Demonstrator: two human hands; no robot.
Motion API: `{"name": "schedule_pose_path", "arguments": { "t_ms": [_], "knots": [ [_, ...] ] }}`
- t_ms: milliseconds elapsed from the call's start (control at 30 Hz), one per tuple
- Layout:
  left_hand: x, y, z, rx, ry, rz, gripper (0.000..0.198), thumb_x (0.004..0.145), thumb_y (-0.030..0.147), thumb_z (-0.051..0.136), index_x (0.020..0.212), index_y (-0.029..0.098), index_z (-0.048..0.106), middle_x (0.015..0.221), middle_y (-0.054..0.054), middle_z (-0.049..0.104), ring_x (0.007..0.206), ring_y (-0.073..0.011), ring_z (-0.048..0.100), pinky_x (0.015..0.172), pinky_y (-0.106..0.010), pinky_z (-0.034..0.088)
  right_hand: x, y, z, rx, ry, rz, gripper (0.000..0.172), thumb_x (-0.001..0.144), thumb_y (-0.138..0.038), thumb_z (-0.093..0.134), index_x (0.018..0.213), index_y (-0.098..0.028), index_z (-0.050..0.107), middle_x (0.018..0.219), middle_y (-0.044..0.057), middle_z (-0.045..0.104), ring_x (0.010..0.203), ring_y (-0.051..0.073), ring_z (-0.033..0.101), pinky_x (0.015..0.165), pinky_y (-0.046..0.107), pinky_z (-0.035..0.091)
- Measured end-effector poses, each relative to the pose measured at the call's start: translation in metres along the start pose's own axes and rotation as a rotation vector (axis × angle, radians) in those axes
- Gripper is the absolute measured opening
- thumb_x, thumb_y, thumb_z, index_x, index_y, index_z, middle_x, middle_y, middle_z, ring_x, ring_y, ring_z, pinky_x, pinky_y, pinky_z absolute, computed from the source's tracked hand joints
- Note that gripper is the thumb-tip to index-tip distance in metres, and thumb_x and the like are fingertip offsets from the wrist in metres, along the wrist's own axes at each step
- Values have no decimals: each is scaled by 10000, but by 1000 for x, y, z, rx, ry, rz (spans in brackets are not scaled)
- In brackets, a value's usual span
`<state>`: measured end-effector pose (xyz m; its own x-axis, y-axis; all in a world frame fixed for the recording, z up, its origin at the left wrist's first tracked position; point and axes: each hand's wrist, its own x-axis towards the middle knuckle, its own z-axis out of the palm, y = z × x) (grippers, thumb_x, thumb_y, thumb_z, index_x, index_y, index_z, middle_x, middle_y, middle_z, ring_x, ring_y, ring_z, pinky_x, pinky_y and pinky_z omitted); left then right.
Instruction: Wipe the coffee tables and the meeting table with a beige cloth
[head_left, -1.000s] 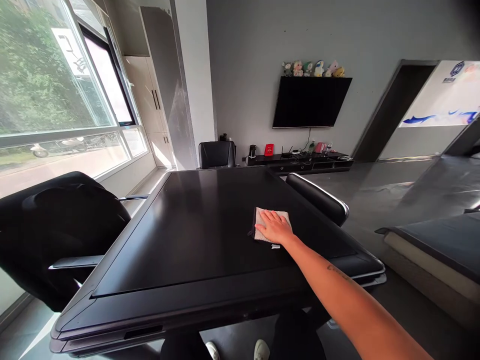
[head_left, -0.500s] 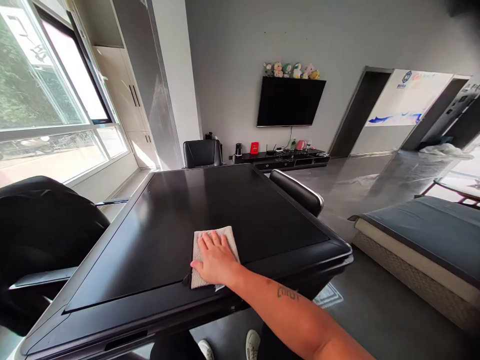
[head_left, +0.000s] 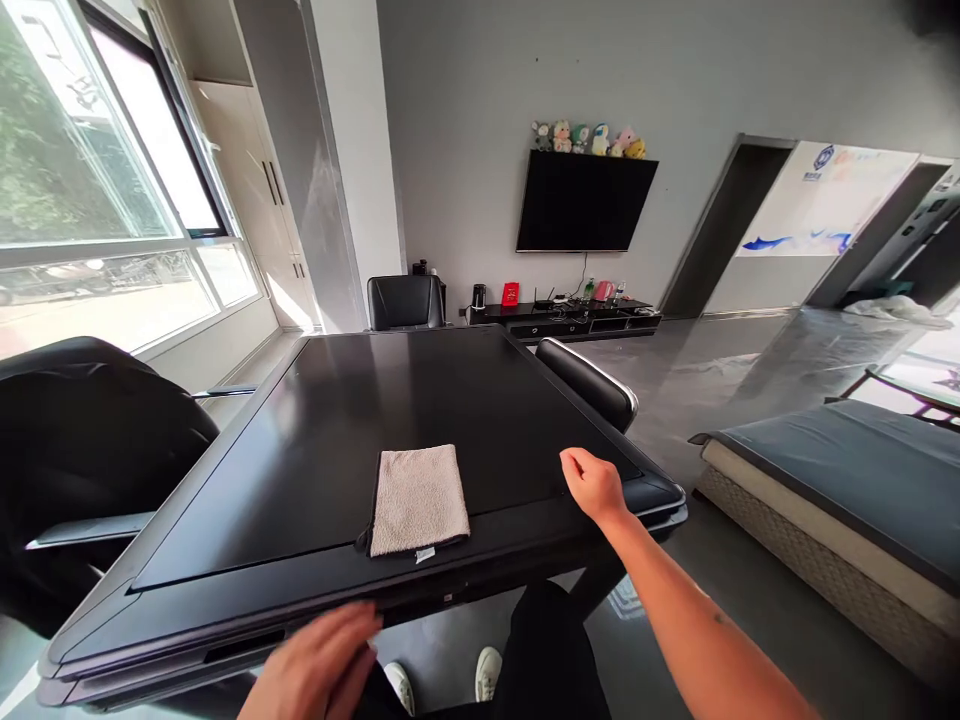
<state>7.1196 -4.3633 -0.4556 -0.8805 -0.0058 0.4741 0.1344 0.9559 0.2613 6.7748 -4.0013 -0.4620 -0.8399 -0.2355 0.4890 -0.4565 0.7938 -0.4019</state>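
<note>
Folded towel (head_left: 418, 500) on table (head_left: 300, 470), between empty half-open left hand (head_left: 319, 660), empty half-open right hand (head_left: 592, 485)

Over the surface (head_left: 337, 420), the right hand (head_left: 594, 485) can reach the towel (head_left: 418, 500); a chair back (head_left: 589, 385) blocks the upper right edge.

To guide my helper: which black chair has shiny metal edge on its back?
The chair at the right side of the table: metal trims its backrest. The far-end chair and left chair show plain black backs.

Bare right forearm (head_left: 694, 610), small dark tattoo (head_left: 720, 618); black trousers (head_left: 551, 650); white sneakers (head_left: 487, 672).
</note>
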Motion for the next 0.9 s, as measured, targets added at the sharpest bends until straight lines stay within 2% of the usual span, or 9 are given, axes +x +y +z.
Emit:
{"name": "schedule_pose_path", "arguments": {
  "t_ms": [67,200,300,433,567,667,733,800,900],
  "knots": [
    [52,13,9,14,-34,-22,394,1147,461,468,1270,326,817,1323,-44,831,1199,-259,789,1075,-363,641,-5,9,2,-60,-53,0,565,1097,-430,321,1093,-220,845,1045,165,871,954,325,815,868,393,560],
    [164,41,46,137,-151,-96,516,1113,592,546,1438,228,714,1476,-146,737,1407,-368,652,1217,-522,518,-9,0,6,-219,-175,-10,455,1091,-410,419,1232,-273,830,1115,107,883,1024,330,820,849,399,550],
    [199,47,85,186,-177,-146,652,1085,639,581,1557,191,621,1595,-199,647,1520,-424,523,1275,-633,408,-10,2,9,-177,-132,-7,451,1095,-376,417,1224,-267,835,1131,102,886,1040,306,826,872,384,562],
    [192,37,113,181,-182,-161,677,1083,528,577,1677,213,503,1741,-195,518,1612,-420,417,1315,-695,302,-7,20,14,37,39,-103,437,1069,-393,457,1083,-215,856,1069,121,893,947,291,846,856,371,603],
    [181,23,104,187,-163,-148,637,1060,430,566,1663,227,527,1731,-168,543,1602,-383,447,1316,-637,325,-7,28,9,186,320,-221,366,1056,-385,563,986,-173,852,905,121,883,740,248,828,749,336,637],
    [174,0,89,197,-178,-176,625,1053,404,559,1649,215,554,1740,-170,535,1621,-383,441,1330,-607,325,-32,19,0,204,466,-362,260,1064,-304,636,1008,-172,852,938,119,891,779,246,849,765,322,665],
    [165,-24,78,219,-195,-214,630,1053,379,550,1662,218,550,1757,-169,516,1642,-385,427,1344,-597,311,-68,12,-1,223,416,-459,191,1053,-233,667,1044,-192,854,960,99,894,811,237,858,805,314,680],
    [152,-53,64,256,-207,-262,644,1054,361,535,1686,237,532,1782,-152,490,1664,-374,410,1356,-579,300,-116,8,6,275,272,-510,189,1045,-192,672,1094,-213,853,968,73,892,828,221,858,830,302,686],
    [129,-102,41,316,-228,-343,672,1058,351,492,1721,246,499,1814,-127,447,1685,-357,388,1366,-569,297,-191,7,26,330,-107,-425,245,1068,-226,624,1104,-232,866,990,54,890,879,214,863,837,292,689]
  ]
}}
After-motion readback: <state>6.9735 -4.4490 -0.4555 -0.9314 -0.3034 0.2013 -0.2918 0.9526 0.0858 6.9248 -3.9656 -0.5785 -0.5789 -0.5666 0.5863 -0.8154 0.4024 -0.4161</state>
